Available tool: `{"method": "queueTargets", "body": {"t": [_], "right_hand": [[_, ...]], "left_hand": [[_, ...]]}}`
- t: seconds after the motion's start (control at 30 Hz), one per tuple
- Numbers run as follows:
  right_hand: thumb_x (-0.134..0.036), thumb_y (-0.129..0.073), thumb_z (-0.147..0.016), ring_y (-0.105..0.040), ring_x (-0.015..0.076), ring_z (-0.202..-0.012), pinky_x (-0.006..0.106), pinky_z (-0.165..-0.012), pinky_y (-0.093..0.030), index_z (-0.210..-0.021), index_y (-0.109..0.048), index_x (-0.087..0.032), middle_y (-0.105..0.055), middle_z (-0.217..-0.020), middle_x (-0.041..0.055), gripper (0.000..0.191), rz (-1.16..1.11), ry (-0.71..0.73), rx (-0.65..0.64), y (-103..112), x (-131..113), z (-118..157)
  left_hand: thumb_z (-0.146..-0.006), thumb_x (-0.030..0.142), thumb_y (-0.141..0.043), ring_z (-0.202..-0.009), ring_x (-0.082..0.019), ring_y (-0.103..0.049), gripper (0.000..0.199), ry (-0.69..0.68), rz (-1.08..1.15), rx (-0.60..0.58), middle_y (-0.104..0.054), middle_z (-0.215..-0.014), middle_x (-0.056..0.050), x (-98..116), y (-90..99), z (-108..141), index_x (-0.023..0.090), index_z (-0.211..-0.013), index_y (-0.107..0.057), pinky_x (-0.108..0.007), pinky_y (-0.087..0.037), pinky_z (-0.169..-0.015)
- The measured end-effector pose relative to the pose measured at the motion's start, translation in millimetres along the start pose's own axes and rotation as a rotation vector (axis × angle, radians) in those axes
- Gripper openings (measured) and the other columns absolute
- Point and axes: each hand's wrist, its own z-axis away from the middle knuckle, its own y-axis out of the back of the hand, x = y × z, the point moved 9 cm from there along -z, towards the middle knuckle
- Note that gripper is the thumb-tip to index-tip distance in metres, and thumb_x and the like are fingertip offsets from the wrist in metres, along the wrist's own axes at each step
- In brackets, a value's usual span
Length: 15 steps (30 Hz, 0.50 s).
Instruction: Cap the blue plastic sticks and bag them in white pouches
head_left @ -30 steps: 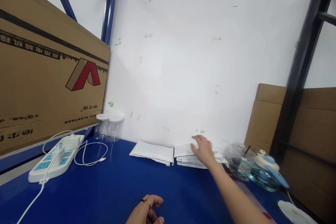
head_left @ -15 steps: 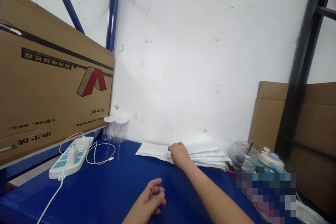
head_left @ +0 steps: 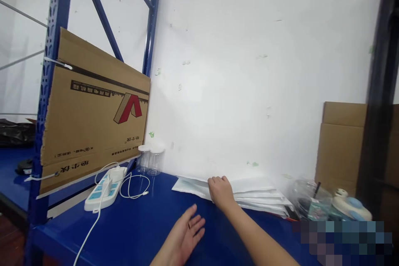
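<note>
Pinching white envelopes point(head_left: 259, 196), right hand point(head_left: 221, 192); they stick out both sides. Left hand point(head_left: 188, 235) spread, envelopes beyond it.

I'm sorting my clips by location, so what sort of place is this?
Probably a workbench in a storeroom or workshop. What suggests it: the blue metal post of a rack-like frame, a printed cardboard panel tied to it, and a power strip on the blue tabletop.

Your right hand point(head_left: 221, 193) curls over the packets point(head_left: 257, 194); your left hand point(head_left: 185, 235) hangs open above the worktop point(head_left: 137, 228).
</note>
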Motion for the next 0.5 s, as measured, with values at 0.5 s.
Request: {"method": "queueTargets", "body": {"t": [0.5], "right_hand": [[-0.052, -0.068, -0.067, -0.041, 0.0304, -0.124, 0.043, -0.102, -0.033, -0.139, -0.035, -0.026, -0.043, -0.139, 0.0102, 0.083, -0.732, -0.102, -0.323, 30, 60, 167]], "left_hand": [[-0.076, 0.024, -0.066, -0.100, -0.021, -0.062, 0.033, -0.531, 0.140, -0.021, -0.066, -0.104, -0.008, 17, -70.3, -30, 0.017, -0.107, -0.056, -0.032, -0.048, -0.088]]}}
